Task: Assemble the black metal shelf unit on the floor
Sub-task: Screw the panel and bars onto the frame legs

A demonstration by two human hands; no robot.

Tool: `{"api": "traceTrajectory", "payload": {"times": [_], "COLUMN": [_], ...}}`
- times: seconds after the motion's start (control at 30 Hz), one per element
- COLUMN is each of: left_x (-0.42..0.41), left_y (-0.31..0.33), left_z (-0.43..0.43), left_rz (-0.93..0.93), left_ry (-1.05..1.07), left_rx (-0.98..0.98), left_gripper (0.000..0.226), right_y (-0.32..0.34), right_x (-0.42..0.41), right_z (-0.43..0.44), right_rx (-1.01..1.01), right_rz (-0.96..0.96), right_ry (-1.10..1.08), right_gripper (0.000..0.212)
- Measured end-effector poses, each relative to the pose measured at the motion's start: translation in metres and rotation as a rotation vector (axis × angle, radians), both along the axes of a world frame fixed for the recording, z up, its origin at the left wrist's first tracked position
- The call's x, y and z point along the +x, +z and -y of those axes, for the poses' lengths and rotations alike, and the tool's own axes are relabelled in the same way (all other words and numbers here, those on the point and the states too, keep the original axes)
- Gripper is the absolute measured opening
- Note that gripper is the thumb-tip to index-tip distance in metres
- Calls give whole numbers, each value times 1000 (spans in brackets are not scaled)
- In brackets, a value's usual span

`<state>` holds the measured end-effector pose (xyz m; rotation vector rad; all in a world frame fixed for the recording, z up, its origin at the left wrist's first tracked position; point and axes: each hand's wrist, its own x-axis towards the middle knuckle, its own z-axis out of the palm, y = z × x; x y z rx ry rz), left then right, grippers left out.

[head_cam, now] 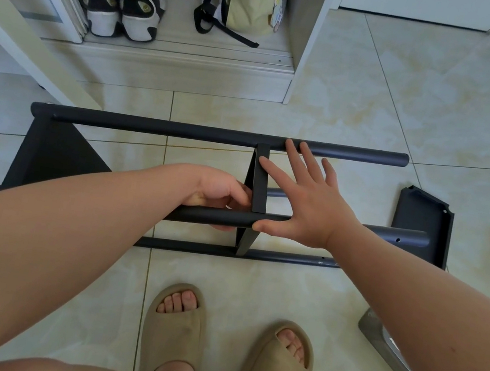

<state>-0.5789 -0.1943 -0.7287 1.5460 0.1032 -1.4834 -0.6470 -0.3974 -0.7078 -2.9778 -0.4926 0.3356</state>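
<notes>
Two slippers (173,328), one frame (166,128), left hand (220,194), right hand (308,201)

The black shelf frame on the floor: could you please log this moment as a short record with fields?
shelf frame: lying on the tiled floor, tubes horizontal
left hand: grips the near tube beside the middle panel
right hand: open and spread across the middle panel, thumb on the near tube
end panel: at the tubes' right end; attachment unclear
background: sneakers and a bag in a cupboard
</notes>
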Motion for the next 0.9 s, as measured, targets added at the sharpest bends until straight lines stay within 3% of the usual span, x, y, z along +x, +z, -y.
{"api": "traceTrajectory", "payload": {"times": [0.17, 0.6, 0.9], "left_x": [-3, 2, -2], "left_y": [2, -3, 1], "left_z": [5, -3, 4], "left_rz": [53, -11, -8], "left_ry": [-61, -12, -53], "left_rx": [114, -56, 65], "left_gripper": [17, 22, 12], "right_y": [0, 0, 1], "right_x": [0, 0, 0], "right_z": [0, 0, 0], "right_rx": [10, -3, -2], "right_rz": [2, 0, -3], "right_ry": [-1, 0, -1], "right_gripper": [109, 109, 110]}}
